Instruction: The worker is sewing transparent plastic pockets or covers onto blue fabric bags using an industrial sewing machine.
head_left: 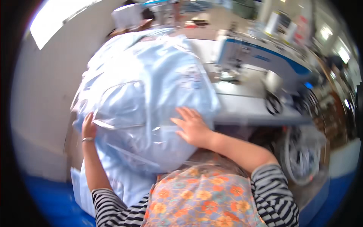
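A large, bulging bundle of light-blue garments [128, 72] lies before me under a clear, shiny plastic cover. It leans over the work table's left part and reaches down towards my lap. At its lower left edge my left hand [89, 128], with a band at the wrist, closes on the plastic and cloth; the fingertips are partly hidden. My right hand [192, 126] lies flat on the bundle's right side, fingers spread. More light-blue cloth [109, 166] hangs below the bundle beside my left forearm.
A white and blue sewing machine [261, 56] stands on the table [242, 102] to the right. Below it hangs a round-rimmed, plastic-lined container [302, 155]. A pale wall [45, 94] rises on the left. My flowered apron [200, 200] fills the near middle.
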Motion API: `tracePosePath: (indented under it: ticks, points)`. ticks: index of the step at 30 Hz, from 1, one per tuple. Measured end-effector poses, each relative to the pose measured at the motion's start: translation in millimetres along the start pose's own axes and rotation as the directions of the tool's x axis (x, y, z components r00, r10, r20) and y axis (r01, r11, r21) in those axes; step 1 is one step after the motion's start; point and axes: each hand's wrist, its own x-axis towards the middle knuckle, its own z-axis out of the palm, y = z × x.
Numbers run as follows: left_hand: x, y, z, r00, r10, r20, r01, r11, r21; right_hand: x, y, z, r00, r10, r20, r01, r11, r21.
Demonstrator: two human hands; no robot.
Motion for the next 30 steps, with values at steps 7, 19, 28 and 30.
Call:
tracePosePath:
  ticks: [7,19,28,30]
  points:
    - [-26.7,80.4,17.4,0.885,-0.465,0.030,0.291,0.500,-0.816,38.1,57.3,-24.1,0.956,0.059,-0.286,-0.066,0.998,-0.015]
    - [25.5,80.6,-12.0,0.889,-0.457,0.041,0.456,0.889,0.027,83.6,102.6,-65.9,0.872,0.279,0.401,-0.310,0.951,0.012]
    - [23.3,83.6,-5.6,0.845,-0.534,0.026,0.534,0.841,-0.085,152.5,140.4,-27.0,0.904,0.413,0.114,-0.416,0.909,0.005]
    - [21.7,86.2,-7.1,0.816,-0.575,0.058,0.578,0.808,-0.115,156.6,145.3,-22.3,0.920,0.386,0.073,-0.386,0.922,-0.007]
